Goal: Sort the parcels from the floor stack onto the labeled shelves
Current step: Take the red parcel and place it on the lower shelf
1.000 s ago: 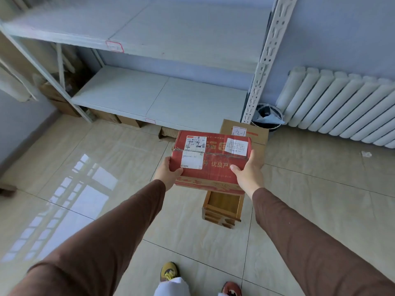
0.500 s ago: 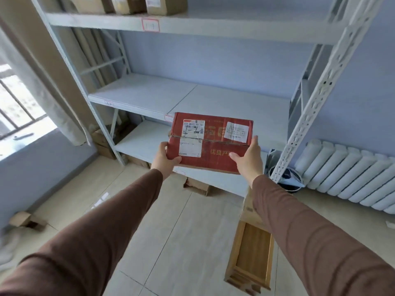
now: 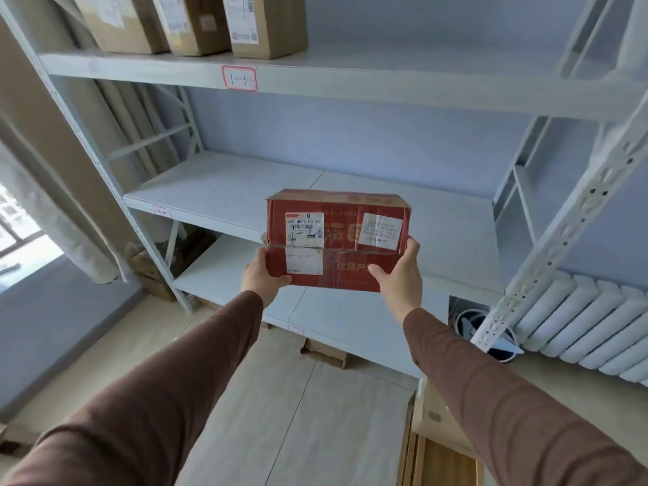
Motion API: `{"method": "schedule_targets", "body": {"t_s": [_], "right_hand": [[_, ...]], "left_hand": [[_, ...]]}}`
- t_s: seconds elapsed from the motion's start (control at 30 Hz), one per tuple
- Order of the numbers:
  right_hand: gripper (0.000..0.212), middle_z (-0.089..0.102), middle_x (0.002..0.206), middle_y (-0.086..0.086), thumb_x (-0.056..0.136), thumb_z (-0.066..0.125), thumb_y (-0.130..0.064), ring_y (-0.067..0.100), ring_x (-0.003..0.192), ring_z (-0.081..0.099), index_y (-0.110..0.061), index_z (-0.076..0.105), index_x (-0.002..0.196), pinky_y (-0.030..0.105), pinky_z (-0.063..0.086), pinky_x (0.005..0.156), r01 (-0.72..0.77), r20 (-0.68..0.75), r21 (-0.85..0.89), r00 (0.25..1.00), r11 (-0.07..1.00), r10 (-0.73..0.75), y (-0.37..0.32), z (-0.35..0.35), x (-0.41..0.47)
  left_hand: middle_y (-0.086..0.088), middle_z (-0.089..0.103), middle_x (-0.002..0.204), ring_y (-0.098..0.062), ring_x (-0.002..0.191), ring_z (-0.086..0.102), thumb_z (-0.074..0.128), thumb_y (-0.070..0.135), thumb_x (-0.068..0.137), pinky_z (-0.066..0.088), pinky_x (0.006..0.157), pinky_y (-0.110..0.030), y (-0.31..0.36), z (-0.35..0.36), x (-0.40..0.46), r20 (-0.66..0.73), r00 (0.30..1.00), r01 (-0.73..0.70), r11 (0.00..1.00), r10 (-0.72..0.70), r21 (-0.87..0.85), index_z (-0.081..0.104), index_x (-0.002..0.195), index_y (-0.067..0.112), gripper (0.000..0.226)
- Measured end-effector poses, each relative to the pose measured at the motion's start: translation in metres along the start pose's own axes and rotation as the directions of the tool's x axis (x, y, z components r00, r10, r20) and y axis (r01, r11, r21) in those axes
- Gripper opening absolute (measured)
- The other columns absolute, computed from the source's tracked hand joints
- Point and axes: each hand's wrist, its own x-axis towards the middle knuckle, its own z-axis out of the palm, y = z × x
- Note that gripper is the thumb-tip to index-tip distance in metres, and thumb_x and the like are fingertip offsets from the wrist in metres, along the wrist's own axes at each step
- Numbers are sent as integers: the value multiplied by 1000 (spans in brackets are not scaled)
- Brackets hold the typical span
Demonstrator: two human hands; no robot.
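A red cardboard parcel [image 3: 345, 240] with two white labels is held up in front of the grey shelf rack. My left hand [image 3: 261, 280] grips its lower left corner, and my right hand [image 3: 399, 275] grips its lower right side with the thumb on the front face. The parcel hangs just in front of the middle shelf [image 3: 224, 191], which is bare. The top shelf [image 3: 350, 82] carries a red-bordered label [image 3: 239, 78] and three brown parcels [image 3: 196, 22]. A lower shelf [image 3: 336, 310] lies beneath the parcel.
The rack's perforated right upright [image 3: 561, 233] slants down beside a white radiator [image 3: 589, 320] and a dark bin [image 3: 491, 336]. Brown boxes [image 3: 328, 352] lie on the floor under the rack; a wooden crate [image 3: 441, 461] stands at the bottom right. A curtain [image 3: 52, 219] and window are on the left.
The view has tilted upward and closer to the rack. Both hands have raised the red parcel from near the floor stack up to the level of the middle shelf.
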Motion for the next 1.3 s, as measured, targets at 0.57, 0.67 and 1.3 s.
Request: {"method": "schedule_targets", "body": {"t_s": [0.57, 0.67, 1.3], "right_hand": [[68, 63, 135, -2, 93, 73, -24, 22, 116, 65, -28, 32, 146, 40, 56, 96, -176, -108, -56, 980, 983, 170, 2, 168, 87], [67, 63, 135, -2, 93, 72, -19, 21, 117, 64, -28, 33, 147, 40, 56, 99, -207, -141, -21, 969, 978, 202, 1, 195, 91], [71, 70, 125, -4, 88, 80, -27, 19, 112, 69, -25, 40, 147, 42, 55, 101, -360, -45, 1, 932, 933, 360, 36, 245, 162]], "left_hand": [[3, 63, 111, -22, 100, 61, 75, -7, 77, 48, 79, -30, -50, -29, 209, 142, 986, -85, 996, 85, -8, 36, 143, 21, 81], [3, 65, 107, -24, 97, 63, 74, -7, 77, 49, 78, -31, -63, -34, 240, 180, 979, -93, 995, 95, -17, 40, 135, 22, 73], [10, 70, 98, -16, 91, 68, 83, 22, 79, 59, 86, -39, -90, -10, 343, 257, 962, -80, 996, 88, -42, 56, 114, 23, 44]]}}
